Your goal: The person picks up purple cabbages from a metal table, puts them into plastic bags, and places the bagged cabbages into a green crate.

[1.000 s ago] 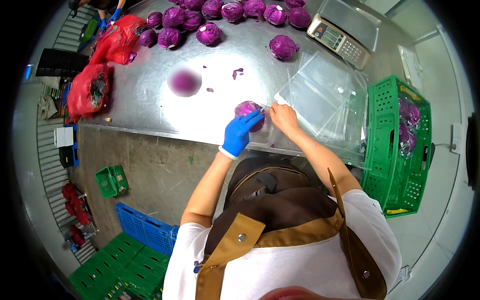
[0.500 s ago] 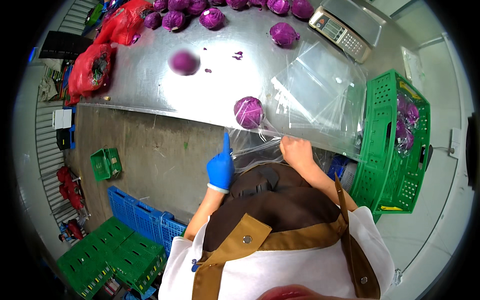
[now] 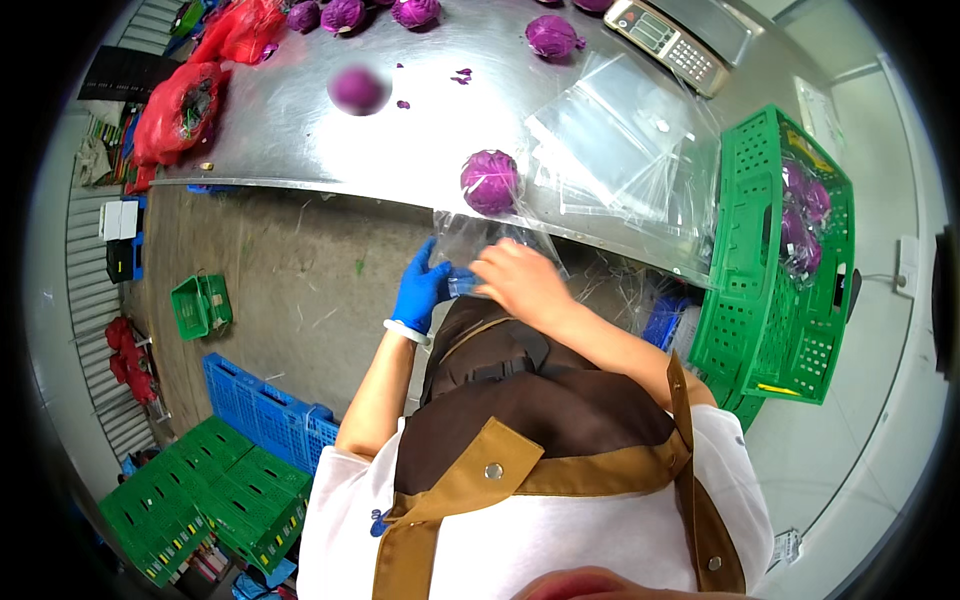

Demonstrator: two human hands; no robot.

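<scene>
A purple cabbage [image 3: 490,182] sits at the near edge of the metal table, and a clear plastic bag [image 3: 470,235] hangs from its near side over the edge. Whether the bag encloses the cabbage I cannot tell. My left hand [image 3: 416,295], in a blue glove, is at the bag's left side, its index finger raised and other fingers gripping the plastic. Bare, my right hand [image 3: 522,285] reaches across to the same bag with its fingers closed on it, close beside the left; its fingertips are slightly blurred. More clear bags [image 3: 625,135] lie flat to the right of the cabbage.
Loose cabbages [image 3: 553,37] lie farther back on the metal table [image 3: 270,130], near red net sacks [image 3: 180,115] at left. A scale [image 3: 668,42] stands back right. The green crate [image 3: 745,190] at right holds bagged cabbages [image 3: 803,215]. Blue pallet [image 3: 262,405] and green crates [image 3: 205,490] are lower left.
My right hand has moved left along the bag, close to my left hand. My left hand has shifted slightly left and up. The whole view has shifted, so the table sits higher.
</scene>
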